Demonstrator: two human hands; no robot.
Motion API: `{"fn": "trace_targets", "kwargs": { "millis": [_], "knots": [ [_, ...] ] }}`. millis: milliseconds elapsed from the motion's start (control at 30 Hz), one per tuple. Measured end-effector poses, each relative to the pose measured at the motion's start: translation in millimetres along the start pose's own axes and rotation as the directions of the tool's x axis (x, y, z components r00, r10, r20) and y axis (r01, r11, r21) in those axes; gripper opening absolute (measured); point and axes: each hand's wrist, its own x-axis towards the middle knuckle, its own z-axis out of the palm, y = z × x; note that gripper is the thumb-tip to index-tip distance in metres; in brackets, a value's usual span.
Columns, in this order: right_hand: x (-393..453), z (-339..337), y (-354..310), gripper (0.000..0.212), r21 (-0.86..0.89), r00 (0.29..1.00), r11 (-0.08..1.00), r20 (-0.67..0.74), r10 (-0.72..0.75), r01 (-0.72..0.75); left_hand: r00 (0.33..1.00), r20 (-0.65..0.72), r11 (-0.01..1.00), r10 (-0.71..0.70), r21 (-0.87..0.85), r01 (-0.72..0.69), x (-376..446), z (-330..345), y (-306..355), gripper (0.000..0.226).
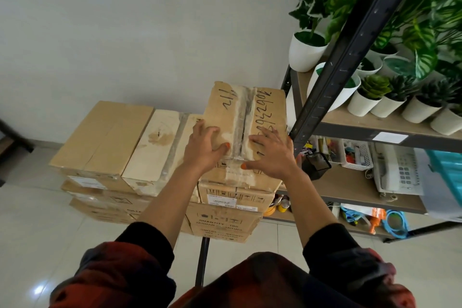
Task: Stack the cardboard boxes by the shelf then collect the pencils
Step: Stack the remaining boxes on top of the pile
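The top cardboard box (246, 117) is a worn brown carton, its lid flaps sealed along the middle with a strip of clear tape that has torn away some of the paper surface, and black handwritten digits run beside that seam. It sits highest on a stack of cartons just beside the dark metal shelf (350, 42), with printed boxes directly under it on the pale tiled floor. Both hands lie flat on its lid: the left hand (206, 145) presses down left of the tape with fingers spread and straight, and the right hand (271, 152) rests right of the tape the same way, neither one curled round anything. To the left, touching the stack, a lower pile holds a pale box (160, 142) with a brown stain and a plain tan box (105, 135) side by side on top. On the shelf's upper board stand white pots (306, 54) of green leafy plants and small succulents. On the board below, a black mesh cup (316, 165) stands at the near edge, and its contents cannot be made out; behind it a white perforated basket (355, 155) holds a jumble of small colourful stationery, too blurred to tell apart, and a white telephone (397, 170) lies beside it.
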Motion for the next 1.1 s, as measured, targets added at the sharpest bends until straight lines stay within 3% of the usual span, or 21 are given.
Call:
{"fn": "trace_targets", "kwargs": {
  "millis": [633,833,1100],
  "knots": [
    [-31,5,-28,0.08,0.02,0.991,0.991,-0.001,0.133,-0.133,0.998,0.062,0.999,-0.032,-0.013,0.033,-27,-9,0,0.064],
    [-65,12,-45,0.06,0.228,0.964,0.953,-0.128,0.234,-0.2,1.0,0.026,0.996,-0.016,-0.089,0.019,-60,-17,-4,0.056],
    [-143,38,-82,0.047,0.367,0.92,0.887,-0.158,0.358,-0.281,0.983,0.183,0.982,0.015,-0.19,0.02,-146,-40,-18,0.056]
  ]
}}
